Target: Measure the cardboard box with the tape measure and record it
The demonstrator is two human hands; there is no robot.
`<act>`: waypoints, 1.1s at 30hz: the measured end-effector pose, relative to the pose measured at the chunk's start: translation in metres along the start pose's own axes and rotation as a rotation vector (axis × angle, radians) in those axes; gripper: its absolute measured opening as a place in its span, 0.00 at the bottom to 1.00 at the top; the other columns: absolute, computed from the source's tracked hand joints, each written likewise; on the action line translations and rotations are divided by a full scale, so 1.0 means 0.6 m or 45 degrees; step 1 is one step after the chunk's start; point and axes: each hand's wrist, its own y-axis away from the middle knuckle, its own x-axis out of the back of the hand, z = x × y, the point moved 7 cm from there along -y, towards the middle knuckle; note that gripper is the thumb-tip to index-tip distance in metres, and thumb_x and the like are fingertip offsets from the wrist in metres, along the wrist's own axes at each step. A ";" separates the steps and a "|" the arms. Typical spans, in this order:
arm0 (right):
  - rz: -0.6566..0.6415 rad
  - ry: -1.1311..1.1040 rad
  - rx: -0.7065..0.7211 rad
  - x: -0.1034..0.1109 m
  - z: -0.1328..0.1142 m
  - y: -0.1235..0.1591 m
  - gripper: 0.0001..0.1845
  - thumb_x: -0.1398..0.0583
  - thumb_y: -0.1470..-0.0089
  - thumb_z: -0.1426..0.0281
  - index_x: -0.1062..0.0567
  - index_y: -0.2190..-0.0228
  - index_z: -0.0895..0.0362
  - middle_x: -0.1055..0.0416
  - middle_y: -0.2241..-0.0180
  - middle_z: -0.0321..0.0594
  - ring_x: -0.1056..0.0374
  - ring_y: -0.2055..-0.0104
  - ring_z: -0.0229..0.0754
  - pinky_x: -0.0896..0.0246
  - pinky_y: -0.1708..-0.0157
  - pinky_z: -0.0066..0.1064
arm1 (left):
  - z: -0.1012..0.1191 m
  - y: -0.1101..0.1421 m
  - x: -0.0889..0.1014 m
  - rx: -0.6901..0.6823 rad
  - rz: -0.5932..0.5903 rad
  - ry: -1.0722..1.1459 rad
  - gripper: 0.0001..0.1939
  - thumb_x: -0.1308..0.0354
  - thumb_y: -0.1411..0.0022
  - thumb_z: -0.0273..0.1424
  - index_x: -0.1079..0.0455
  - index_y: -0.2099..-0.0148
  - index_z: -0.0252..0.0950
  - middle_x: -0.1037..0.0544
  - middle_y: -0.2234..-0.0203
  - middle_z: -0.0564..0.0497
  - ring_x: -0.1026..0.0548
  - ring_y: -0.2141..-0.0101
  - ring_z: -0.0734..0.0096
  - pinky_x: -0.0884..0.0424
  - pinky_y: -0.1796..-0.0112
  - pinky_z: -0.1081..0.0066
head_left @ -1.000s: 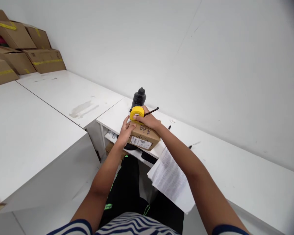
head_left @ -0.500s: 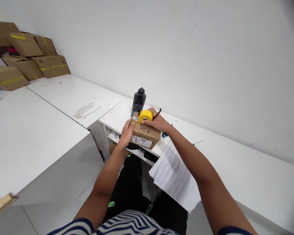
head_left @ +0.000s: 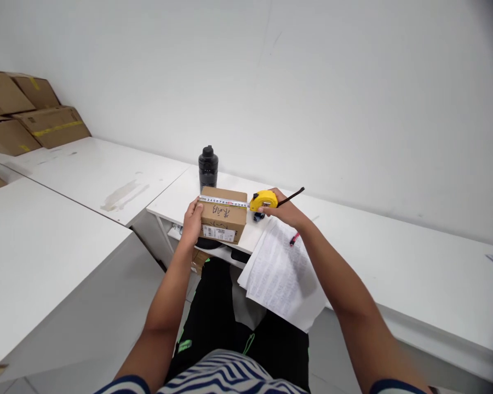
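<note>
A small cardboard box [head_left: 224, 213], with handwriting on top and a white label [head_left: 219, 233] on its near side, rests at the front edge of the white desk. My left hand [head_left: 193, 221] grips the box's left end, its thumb at the tip of the tape blade [head_left: 224, 202]. That blade lies drawn out across the top of the box. Just past the right end, my right hand [head_left: 281, 208] is closed around a yellow tape measure [head_left: 263, 201], whose dark strap sticks out to the right.
A dark bottle [head_left: 208, 167] stands behind the box. Printed sheets [head_left: 279, 273] hang over the desk's front edge, with a red pen [head_left: 294, 238] on them. A dark blue object [head_left: 258, 216] lies under the tape measure. Several cardboard boxes [head_left: 53, 126] are stacked far left.
My right hand has moved right with the tape measure, drawing the blade out across the box top. The view has turned to the right, and the red pen now shows.
</note>
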 end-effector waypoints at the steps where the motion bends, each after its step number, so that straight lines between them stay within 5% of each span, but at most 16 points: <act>1: 0.018 -0.025 -0.009 0.004 0.004 0.005 0.28 0.28 0.58 0.60 0.34 0.58 0.52 0.27 0.62 0.36 0.31 0.65 0.41 0.32 0.68 0.36 | 0.000 -0.001 -0.001 -0.005 0.004 0.000 0.24 0.46 0.35 0.38 0.30 0.40 0.38 0.27 0.40 0.46 0.30 0.40 0.59 0.37 0.38 0.61; 23: 0.080 -0.046 0.010 0.010 0.014 0.022 0.28 0.28 0.56 0.60 0.34 0.56 0.49 0.26 0.54 0.39 0.28 0.54 0.47 0.30 0.55 0.43 | -0.011 -0.012 -0.001 -0.053 0.016 0.042 0.23 0.45 0.36 0.37 0.28 0.41 0.36 0.25 0.41 0.44 0.28 0.41 0.58 0.36 0.39 0.59; 33: 0.176 0.069 0.071 -0.012 -0.012 0.011 0.29 0.28 0.60 0.58 0.31 0.58 0.52 0.25 0.59 0.38 0.28 0.59 0.47 0.29 0.61 0.41 | -0.006 -0.003 -0.003 -0.042 0.020 0.012 0.22 0.46 0.35 0.37 0.29 0.41 0.37 0.26 0.41 0.44 0.28 0.41 0.59 0.35 0.40 0.61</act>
